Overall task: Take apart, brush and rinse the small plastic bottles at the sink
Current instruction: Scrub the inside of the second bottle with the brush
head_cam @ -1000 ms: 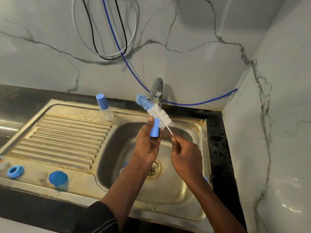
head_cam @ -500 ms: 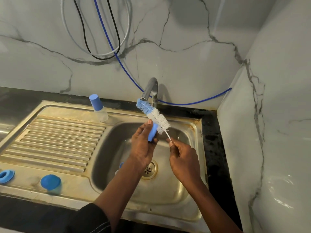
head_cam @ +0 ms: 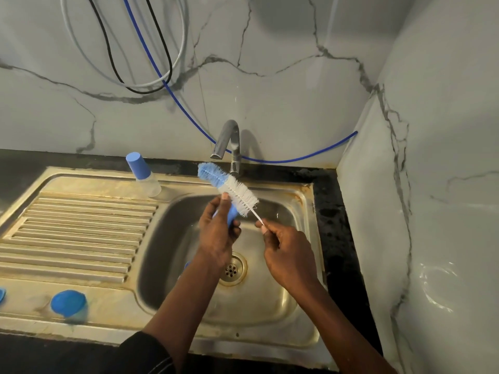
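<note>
We see our two arms come in from the lower edge; our left hand (head_cam: 216, 236) and our right hand (head_cam: 289, 255) are both bare, with short nails. Our left forearm (head_cam: 183, 300) is uncovered from the wrist to near the elbow; there a dark, almost black sleeve (head_cam: 143, 354) begins, gathered in soft folds; a few thin pale lines run across its cloth. Our right forearm (head_cam: 348, 330) is uncovered as far as we can see it.

The brush (head_cam: 228, 188) is blue and white, the bottle cap (head_cam: 138, 163) is blue, the wall (head_cam: 283, 85) is white with grey cracks.
</note>
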